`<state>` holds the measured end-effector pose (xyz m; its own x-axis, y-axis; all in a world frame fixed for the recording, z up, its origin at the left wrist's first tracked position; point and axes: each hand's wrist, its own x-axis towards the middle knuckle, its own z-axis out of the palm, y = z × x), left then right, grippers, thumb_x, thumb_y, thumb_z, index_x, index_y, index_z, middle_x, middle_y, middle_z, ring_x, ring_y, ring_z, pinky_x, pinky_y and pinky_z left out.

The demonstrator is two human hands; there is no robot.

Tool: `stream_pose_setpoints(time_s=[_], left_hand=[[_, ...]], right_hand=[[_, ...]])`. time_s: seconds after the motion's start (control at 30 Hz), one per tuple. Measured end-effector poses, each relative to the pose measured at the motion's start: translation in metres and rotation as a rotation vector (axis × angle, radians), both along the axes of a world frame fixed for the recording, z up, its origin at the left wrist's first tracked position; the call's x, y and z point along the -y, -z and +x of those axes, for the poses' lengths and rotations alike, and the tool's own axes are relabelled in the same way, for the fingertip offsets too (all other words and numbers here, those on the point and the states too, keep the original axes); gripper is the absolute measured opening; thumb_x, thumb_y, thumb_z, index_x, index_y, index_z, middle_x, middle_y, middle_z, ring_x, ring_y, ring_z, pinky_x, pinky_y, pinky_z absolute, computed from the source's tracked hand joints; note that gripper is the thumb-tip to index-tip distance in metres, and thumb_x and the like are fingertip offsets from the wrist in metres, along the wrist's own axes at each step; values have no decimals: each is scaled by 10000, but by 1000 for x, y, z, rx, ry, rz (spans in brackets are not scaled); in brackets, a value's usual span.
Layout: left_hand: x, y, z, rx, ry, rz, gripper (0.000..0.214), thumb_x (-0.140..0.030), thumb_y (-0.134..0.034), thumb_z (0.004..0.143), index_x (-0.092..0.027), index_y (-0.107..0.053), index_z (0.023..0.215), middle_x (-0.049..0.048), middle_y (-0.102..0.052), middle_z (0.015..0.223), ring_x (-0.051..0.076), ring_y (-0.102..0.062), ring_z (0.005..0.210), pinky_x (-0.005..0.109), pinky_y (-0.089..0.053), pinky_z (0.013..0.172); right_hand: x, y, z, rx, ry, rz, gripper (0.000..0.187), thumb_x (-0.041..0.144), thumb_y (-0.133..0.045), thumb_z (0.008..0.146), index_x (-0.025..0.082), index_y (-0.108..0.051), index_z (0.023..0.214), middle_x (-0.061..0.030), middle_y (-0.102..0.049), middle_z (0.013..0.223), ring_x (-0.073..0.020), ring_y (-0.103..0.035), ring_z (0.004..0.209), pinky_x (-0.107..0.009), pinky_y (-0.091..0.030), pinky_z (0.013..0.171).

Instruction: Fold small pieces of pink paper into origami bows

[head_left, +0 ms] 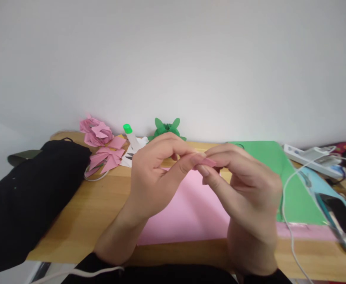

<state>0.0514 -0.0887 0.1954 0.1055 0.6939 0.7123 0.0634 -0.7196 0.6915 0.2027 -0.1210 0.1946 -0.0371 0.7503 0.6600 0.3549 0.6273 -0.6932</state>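
Note:
A small folded piece of pink paper (207, 162) is pinched between both hands above the table. My left hand (161, 173) grips its left end between thumb and fingers. On the other side, my right hand (244, 185) holds the right end, thumb below and fingers above. Most of the piece is hidden by the fingertips. Beneath the hands lies a large sheet of pink paper (187, 217), partly covered by my forearms.
Along the wall stand a pink paper flower (97, 132), a glue stick (130, 136) and a green paper shape (163, 128). Pink cut pieces (107, 157) lie nearby. Green paper (258, 157), a white cable (284, 197), a power strip (311, 159) and a phone (343, 219) are right; black cloth (36, 197) left.

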Motion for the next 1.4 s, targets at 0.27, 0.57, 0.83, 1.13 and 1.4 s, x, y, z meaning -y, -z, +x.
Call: stream_pose_setpoints(time_s=[0.27,0.57,0.83,1.13,1.4], left_hand=[[-2,0,-1,-28,15,0,165,-183,-712,904,-255,-720,756,-30,-689,664,129,-575,637,294,-482,571],[-1,1,5,43,225,-150,46,-224,-731,890,-247,-732,850,3,-708,772,153,-585,726,331,-508,660],[5,3,15,146,221,-145,75,-310,-741,888,-249,-783,883,18,-638,749,139,-567,736,273,-541,636],[5,7,18,210,218,-8,97,-322,-742,889,-312,-809,958,10,-586,834,110,-598,756,229,-571,637],[7,5,14,236,209,-4,114,-284,-753,882,-344,-815,957,-13,-581,825,76,-603,703,197,-553,588]], right_hand=[[2,-2,2,-25,-17,-5,172,55,-704,843,227,-700,855,-5,-684,761,-141,-623,695,-284,-501,542],[0,-4,7,-210,-82,-48,199,55,-760,817,250,-760,781,-1,-724,767,-133,-640,688,-277,-540,574],[0,0,10,-312,-140,-56,203,110,-752,852,293,-807,923,-2,-754,818,-132,-663,722,-258,-543,544],[-5,0,9,-445,-352,-111,118,165,-757,856,245,-819,917,-20,-726,803,-100,-632,619,-201,-492,409],[-9,2,4,-501,-461,-141,132,153,-761,852,243,-821,927,1,-701,790,-42,-510,482,-194,-426,376]])
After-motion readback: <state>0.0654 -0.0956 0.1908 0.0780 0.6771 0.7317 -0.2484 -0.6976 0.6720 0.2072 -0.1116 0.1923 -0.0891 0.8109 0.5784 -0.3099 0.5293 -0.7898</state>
